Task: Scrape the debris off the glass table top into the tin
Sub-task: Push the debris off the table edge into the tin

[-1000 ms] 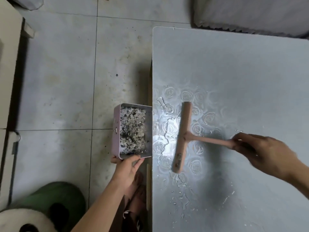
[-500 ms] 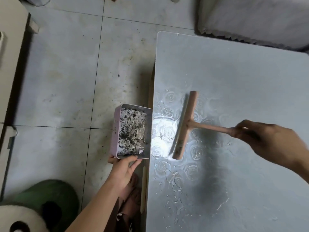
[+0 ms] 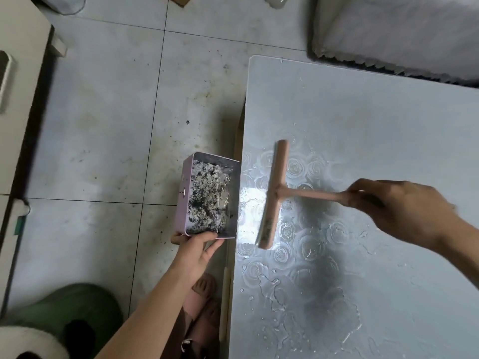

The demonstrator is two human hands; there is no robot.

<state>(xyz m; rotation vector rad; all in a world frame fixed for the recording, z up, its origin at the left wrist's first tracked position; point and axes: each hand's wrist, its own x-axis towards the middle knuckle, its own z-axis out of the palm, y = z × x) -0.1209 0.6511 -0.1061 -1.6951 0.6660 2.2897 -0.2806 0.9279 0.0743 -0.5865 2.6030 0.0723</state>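
Observation:
A pale pink T-shaped wooden scraper lies with its blade on the glass table top, close to the table's left edge. My right hand grips the end of its handle. My left hand holds the near end of a lilac rectangular tin against the table's left edge, just below the glass. The tin holds grey and white debris. Thin flakes and wet streaks lie on the glass nearer to me.
A dirty tiled floor spreads to the left. A white cabinet stands at the far left. A green and white plush thing sits at the lower left. My sandalled foot is under the table edge. Grey fabric lies beyond the table.
The scraper has slid left towards the table's edge and the tin, and the white flakes in front of its blade are gone from that patch. My left hand keeps the tin in place.

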